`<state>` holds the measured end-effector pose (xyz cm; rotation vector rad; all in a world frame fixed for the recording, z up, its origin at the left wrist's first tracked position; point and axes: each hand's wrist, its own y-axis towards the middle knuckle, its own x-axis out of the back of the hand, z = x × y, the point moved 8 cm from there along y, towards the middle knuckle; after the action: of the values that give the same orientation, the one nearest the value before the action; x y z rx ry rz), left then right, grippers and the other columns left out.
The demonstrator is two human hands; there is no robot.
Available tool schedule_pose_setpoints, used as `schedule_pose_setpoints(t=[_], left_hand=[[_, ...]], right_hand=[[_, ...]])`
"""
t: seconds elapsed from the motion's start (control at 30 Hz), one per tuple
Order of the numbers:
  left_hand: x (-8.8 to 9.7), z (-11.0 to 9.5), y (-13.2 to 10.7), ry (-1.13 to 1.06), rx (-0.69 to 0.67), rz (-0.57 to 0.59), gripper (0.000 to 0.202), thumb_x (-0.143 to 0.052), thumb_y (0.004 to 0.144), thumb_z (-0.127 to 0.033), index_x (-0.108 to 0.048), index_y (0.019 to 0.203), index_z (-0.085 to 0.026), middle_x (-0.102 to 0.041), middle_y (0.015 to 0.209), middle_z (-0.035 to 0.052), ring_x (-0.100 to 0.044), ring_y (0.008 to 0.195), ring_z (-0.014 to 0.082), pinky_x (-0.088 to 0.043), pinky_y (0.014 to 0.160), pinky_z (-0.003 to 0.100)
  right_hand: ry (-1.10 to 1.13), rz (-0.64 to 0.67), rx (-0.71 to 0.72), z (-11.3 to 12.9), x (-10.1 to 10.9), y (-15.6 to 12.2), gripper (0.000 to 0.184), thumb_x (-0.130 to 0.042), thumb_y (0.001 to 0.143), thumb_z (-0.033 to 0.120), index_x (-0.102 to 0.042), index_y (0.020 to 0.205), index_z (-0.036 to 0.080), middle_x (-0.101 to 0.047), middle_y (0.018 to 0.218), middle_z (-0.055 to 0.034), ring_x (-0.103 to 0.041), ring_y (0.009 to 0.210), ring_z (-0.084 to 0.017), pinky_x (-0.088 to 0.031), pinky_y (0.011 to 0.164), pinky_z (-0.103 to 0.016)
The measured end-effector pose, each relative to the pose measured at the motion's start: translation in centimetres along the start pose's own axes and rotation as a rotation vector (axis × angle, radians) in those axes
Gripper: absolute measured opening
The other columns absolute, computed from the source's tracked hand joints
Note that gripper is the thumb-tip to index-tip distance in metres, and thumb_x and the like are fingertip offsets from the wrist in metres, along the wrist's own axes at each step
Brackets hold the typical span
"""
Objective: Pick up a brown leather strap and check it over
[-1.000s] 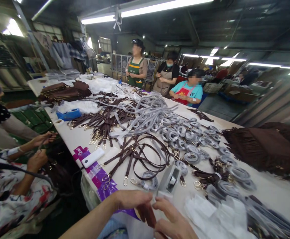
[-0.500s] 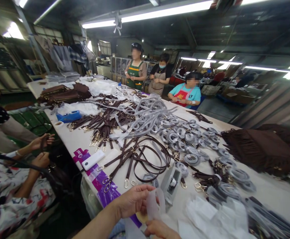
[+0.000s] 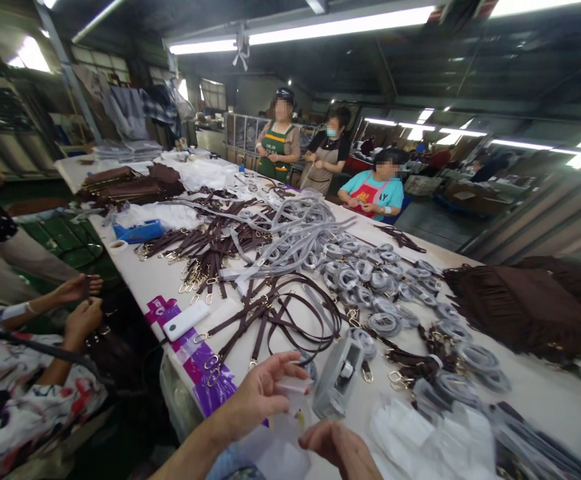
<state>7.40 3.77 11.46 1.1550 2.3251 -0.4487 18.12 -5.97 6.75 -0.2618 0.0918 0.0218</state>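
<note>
My left hand [image 3: 266,388] is above the near table edge, its fingers bent around a strip of translucent white plastic film [image 3: 290,385]. More film hangs below it, between my two hands. A small yellowish bit shows by the film; I cannot make out what it is. To the right, my right hand [image 3: 343,448] has its fingers loosely bent and apart, the tips close to the film's edge. Just beyond both hands stands a grey tape dispenser [image 3: 339,380]. Brown straps [image 3: 255,312] with gold clasps lie behind it.
Coiled straps in grey wrapping [image 3: 384,323] cover the table's right half. White plastic sheets [image 3: 430,433] lie at near right, brown fringed pieces [image 3: 520,300] farther off. A white device [image 3: 186,323] rests at left. A co-worker's hands [image 3: 83,310] work at the left; others are across the table.
My left hand has spread its fingers more and the film's upright loop has dropped. My right hand has shifted slightly right and up, its fingers no longer pinching the film.
</note>
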Motion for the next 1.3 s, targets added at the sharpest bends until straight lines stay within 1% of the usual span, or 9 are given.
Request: schedule_pose_setpoints(t=[0.13, 0.27, 0.4, 0.47, 0.57, 0.7, 0.9, 1.1, 1.3], left_hand=[[-1.1, -0.1, -1.3, 0.224, -0.021, 0.101, 0.090, -0.056, 0.064, 0.003, -0.039, 0.144, -0.034, -0.051, 0.141, 0.0060, -0.063, 0.097, 0.0140, -0.044, 0.069, 0.018], [-1.0, -0.1, -2.2, 0.514, 0.002, 0.090, 0.094, -0.052, 0.070, 0.000, -0.024, 0.152, -0.035, -0.032, 0.156, 0.0077, -0.060, 0.087, 0.0125, -0.045, 0.070, 0.022], [0.7, 0.6, -2.9, 0.538, 0.126, -0.006, 0.100, -0.057, 0.066, -0.003, -0.018, 0.154, -0.027, -0.052, 0.138, 0.0117, -0.059, 0.076, 0.0125, -0.044, 0.065, 0.022], [1.8, 1.5, -3.3, 0.430, 0.207, -0.059, 0.097, -0.062, 0.061, -0.004, -0.029, 0.150, -0.026, -0.060, 0.122, 0.0086, -0.059, 0.076, 0.0128, -0.043, 0.063, 0.021], [2.3, 2.3, -3.9, 0.293, 0.264, -0.068, 0.056, -0.065, 0.061, -0.009, -0.061, 0.116, -0.017, -0.065, 0.093, 0.0021, -0.059, 0.072, 0.0133, -0.042, 0.063, 0.021], [1.9, 2.6, -4.7, 0.286, 0.283, -0.014, 0.018, -0.066, 0.072, -0.022, -0.068, 0.088, -0.012, -0.064, 0.076, 0.0016, -0.059, 0.069, 0.0147, -0.043, 0.066, 0.024], [4.7, 3.9, -6.5, 0.184, 0.347, -0.135, 0.045, -0.066, 0.077, -0.056, -0.066, 0.084, -0.011, -0.067, 0.067, 0.0058, -0.058, 0.056, 0.0133, -0.041, 0.058, 0.023], [7.5, 2.7, -8.8, 0.197, 0.385, -0.271, 0.040, -0.070, 0.071, -0.051, -0.066, 0.068, -0.012, -0.066, 0.064, 0.0050, -0.053, 0.053, 0.0114, -0.036, 0.054, 0.021], [9.4, 1.5, -10.6, 0.203, 0.283, -0.285, 0.046, -0.071, 0.070, -0.058, -0.068, 0.066, -0.013, -0.056, 0.059, 0.0006, -0.042, 0.052, 0.0091, -0.029, 0.054, 0.022]], right_hand=[[0.283, -0.042, -0.205, -3.1, -0.5, 2.2, 0.084, -0.055, 0.054, 0.092, -0.074, 0.085, 0.017, -0.073, 0.084, -0.0122, -0.068, 0.086, -0.030, -0.050, 0.090, -0.047], [0.324, -0.201, -0.060, -2.1, -1.2, 3.6, 0.055, -0.072, 0.069, 0.066, -0.072, 0.095, 0.018, -0.072, 0.081, -0.0055, -0.066, 0.075, -0.022, -0.053, 0.078, -0.037], [0.043, -0.253, 0.105, 0.4, -1.4, 3.7, 0.036, -0.068, 0.080, 0.055, -0.072, 0.082, 0.020, -0.070, 0.078, -0.0034, -0.065, 0.075, -0.021, -0.052, 0.072, -0.031], [-0.175, -0.278, 0.218, 1.8, -1.4, 3.4, 0.030, -0.064, 0.084, 0.050, -0.072, 0.081, 0.021, -0.070, 0.088, -0.0050, -0.065, 0.086, -0.023, -0.051, 0.080, -0.031], [-0.392, -0.290, 0.358, 2.9, -2.4, 3.2, 0.027, -0.060, 0.088, 0.044, -0.070, 0.076, 0.022, -0.066, 0.091, -0.0052, -0.063, 0.089, -0.021, -0.049, 0.082, -0.028], [-0.456, -0.209, 0.384, 2.4, -4.4, 4.1, 0.027, -0.059, 0.090, 0.039, -0.066, 0.073, 0.021, -0.060, 0.082, -0.0029, -0.061, 0.080, -0.017, -0.049, 0.073, -0.024], [-0.432, -0.058, 0.338, 1.4, -6.5, 5.8, 0.027, -0.058, 0.090, 0.042, -0.067, 0.075, 0.021, -0.064, 0.087, -0.0032, -0.062, 0.085, -0.018, -0.047, 0.075, -0.024], [-0.420, -0.062, 0.201, 0.8, -7.1, 8.8, 0.044, -0.040, 0.096, 0.055, -0.070, 0.094, 0.023, -0.071, 0.090, -0.0037, -0.065, 0.085, -0.020, -0.048, 0.074, -0.027], [-0.809, -0.072, 0.275, 0.7, -6.7, 15.9, 0.046, -0.033, 0.099, 0.048, -0.068, 0.093, 0.019, -0.072, 0.082, -0.0050, -0.067, 0.077, -0.020, -0.049, 0.070, -0.028]])
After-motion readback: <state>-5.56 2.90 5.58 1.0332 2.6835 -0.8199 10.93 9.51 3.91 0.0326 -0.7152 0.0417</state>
